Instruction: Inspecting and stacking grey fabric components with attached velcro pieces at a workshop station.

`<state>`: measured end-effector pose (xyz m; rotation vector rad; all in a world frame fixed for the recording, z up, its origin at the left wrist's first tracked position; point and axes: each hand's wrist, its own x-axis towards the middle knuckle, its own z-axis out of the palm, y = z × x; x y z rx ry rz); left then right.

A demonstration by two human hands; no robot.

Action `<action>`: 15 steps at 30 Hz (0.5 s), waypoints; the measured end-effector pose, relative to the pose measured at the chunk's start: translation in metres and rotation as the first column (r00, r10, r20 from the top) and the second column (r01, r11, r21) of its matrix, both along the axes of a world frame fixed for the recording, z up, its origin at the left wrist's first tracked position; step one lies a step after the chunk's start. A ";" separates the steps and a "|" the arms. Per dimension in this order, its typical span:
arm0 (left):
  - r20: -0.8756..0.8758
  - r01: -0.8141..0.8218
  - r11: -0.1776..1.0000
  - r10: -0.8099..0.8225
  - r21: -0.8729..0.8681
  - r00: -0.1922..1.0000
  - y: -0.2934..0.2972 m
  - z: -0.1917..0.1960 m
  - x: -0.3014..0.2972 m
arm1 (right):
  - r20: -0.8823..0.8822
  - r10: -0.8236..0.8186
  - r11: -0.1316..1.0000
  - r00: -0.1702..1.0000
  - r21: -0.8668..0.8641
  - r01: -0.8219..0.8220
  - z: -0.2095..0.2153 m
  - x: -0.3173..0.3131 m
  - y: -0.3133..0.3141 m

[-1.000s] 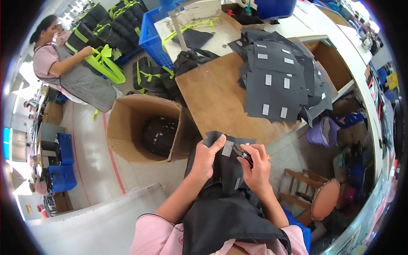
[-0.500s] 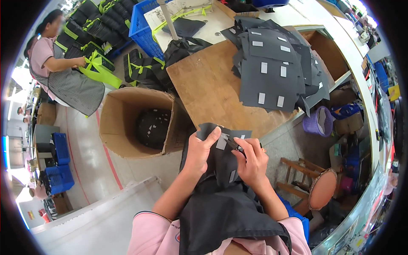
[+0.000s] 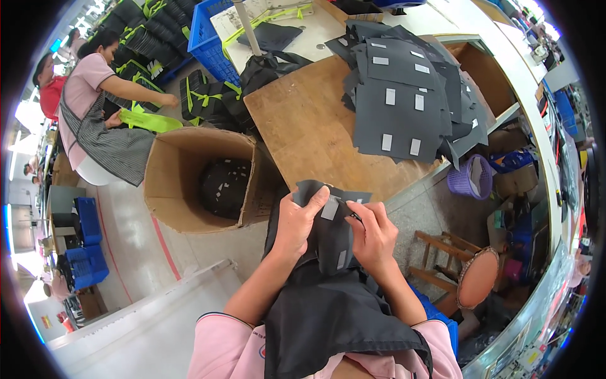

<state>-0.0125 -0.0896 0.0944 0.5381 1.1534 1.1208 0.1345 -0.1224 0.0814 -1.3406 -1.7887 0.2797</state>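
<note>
Between hands | fabric piece (image 3: 333,222) | left hand (image 3: 295,222) grips | right hand (image 3: 374,235) pinches

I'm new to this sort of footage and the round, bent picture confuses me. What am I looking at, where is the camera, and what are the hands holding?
There is no machine here: a person works with two bare hands. The camera sits on that person's head and looks down, and its very wide lens bends straight edges near the rim. The left hand and right hand both have a grip on a dark grey fabric piece with small pale rectangular patches, held over the lap. Ahead is a brown wooden table bearing a stack of similar dark grey fabric pieces. To its left an open brown cardboard box stands on the floor with more dark pieces inside. Farther left, another person in a pink top handles a bright green strap.
</note>
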 end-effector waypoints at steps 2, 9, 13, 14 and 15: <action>0.011 0.000 1.000 0.000 -0.005 1.000 0.002 0.000 0.000 | 0.003 -0.011 1.000 1.000 0.001 0.011 0.002 0.001 0.002; -0.053 0.113 0.993 -0.112 0.024 0.992 -0.001 -0.024 -0.003 | -0.452 -0.111 0.922 0.885 -0.379 -0.078 0.012 0.020 0.017; 0.101 0.239 0.968 -0.230 -0.080 0.968 0.002 -0.027 0.000 | -0.274 0.091 0.827 0.957 -0.515 -0.226 -0.008 0.044 0.029; 0.024 0.293 0.955 -0.292 -0.046 0.956 0.002 -0.036 -0.003 | -0.177 0.106 0.802 0.978 -0.566 -0.190 -0.012 0.043 0.030; 0.019 0.282 0.958 -0.281 -0.046 0.959 -0.002 -0.039 -0.003 | -0.182 0.118 0.801 0.976 -0.564 -0.201 -0.010 0.040 0.028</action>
